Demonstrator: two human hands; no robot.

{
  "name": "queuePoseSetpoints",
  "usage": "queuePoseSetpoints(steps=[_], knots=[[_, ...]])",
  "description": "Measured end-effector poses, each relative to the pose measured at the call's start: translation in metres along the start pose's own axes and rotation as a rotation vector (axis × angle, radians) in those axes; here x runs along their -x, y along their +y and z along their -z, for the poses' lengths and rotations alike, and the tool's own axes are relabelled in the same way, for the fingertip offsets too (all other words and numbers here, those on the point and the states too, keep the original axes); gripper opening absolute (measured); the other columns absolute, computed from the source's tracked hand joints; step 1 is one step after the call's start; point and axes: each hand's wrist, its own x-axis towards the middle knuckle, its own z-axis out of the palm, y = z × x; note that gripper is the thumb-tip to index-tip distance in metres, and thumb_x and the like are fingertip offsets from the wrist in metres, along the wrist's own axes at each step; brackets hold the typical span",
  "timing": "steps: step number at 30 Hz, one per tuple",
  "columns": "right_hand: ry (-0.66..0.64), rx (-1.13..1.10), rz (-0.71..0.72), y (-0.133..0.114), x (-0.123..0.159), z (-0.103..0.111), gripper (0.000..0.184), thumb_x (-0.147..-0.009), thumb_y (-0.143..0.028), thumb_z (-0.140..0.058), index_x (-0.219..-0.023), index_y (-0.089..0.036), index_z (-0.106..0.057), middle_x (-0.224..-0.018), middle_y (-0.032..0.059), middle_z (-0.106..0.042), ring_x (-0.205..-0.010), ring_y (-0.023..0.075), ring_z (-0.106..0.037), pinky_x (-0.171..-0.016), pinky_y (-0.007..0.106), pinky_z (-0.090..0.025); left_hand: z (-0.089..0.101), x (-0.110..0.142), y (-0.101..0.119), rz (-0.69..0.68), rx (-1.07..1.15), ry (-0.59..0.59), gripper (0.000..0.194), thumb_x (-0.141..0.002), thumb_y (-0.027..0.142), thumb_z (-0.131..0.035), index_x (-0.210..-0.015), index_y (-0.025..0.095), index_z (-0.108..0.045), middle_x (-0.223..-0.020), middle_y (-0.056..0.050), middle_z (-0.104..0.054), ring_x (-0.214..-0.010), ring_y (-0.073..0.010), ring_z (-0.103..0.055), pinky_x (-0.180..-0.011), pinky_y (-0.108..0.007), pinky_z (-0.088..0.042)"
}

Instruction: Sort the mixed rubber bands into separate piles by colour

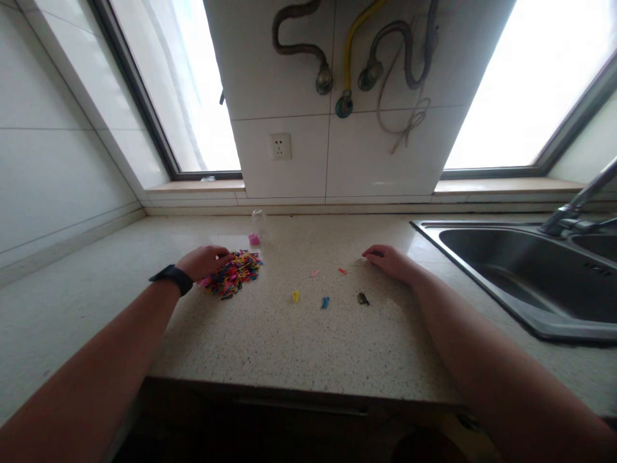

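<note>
- Left hand (pixel 207 260) reaches its fingertips into the edge of a loose heap of small, slim, multicoloured pieces (pixel 236 273); I cannot tell whether thumb and fingers are apart or pinched on a piece.
- Right hand (pixel 383 258) rests low over the pale speckled stone countertop (pixel 270 347), fingers curled and near together; whether anything sits between them is too small to tell.
- Picking at the heap seems the step in hand. A light thumb-and-fingertip pinch at the heap's edge should free one piece best; pieces look tangled, so lifting slowly should avoid dragging neighbours along.
- Keeping the left wrist, with its one black band (pixel 178 278), clear of the heap would help prevent scattering.
- Heap: one, on the left of the countertop, pieces too many to count.
- Small spots of colour between the hands: five, well apart from the heap. One yellow (pixel 295 296), one blue (pixel 325 302), one pale pink (pixel 314 273), one orange-red (pixel 342 271), one black (pixel 363 298); pieces in each cannot be counted surely.
- Clear, round-topped container (pixel 259 222): one, behind the heap, with one bright pink object (pixel 254 239) near its base.
</note>
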Motion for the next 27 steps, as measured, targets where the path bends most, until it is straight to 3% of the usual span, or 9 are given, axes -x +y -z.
queuePoseSetpoints(steps=[9,17,27], knots=[[-0.001,0.018,0.003,-0.002,0.001,0.001,0.022,-0.087,-0.031,-0.055,-0.095,-0.022,-0.072,-0.096,0.0062,-0.074,-0.087,0.0212,-0.067,-0.081,0.033,-0.05,-0.006,-0.003,-0.001,0.009,-0.037,-0.01,0.043,-0.081,0.059,-0.051,-0.099,0.028,-0.075,-0.094,-0.005,-0.073,-0.084,-0.0225,-0.064,-0.074,-0.028,-0.045],[0.004,-0.004,-0.003,0.001,0.0,-0.001,0.02,-0.086,-0.032,-0.056,-0.095,-0.023,-0.072,-0.095,0.0059,-0.074,-0.086,0.0215,-0.067,-0.081,0.034,-0.051,-0.004,0.0,0.008,-0.014,-0.151,0.042,0.034,-0.083,0.051,-0.05,-0.09,0.028,-0.075,-0.094,-0.005,-0.07,-0.08,-0.0214,-0.063,-0.072,-0.029,-0.044],[-0.009,0.011,0.005,0.0,0.0,0.0,0.021,-0.087,-0.031,-0.055,-0.095,-0.022,-0.072,-0.095,0.0064,-0.074,-0.085,0.021,-0.067,-0.079,0.033,-0.051,-0.002,0.001,0.012,-0.059,-0.081,0.1,0.033,-0.084,0.049,-0.051,-0.088,0.023,-0.072,-0.092,-0.004,-0.069,-0.079,-0.0197,-0.062,-0.075,-0.028,-0.045]])
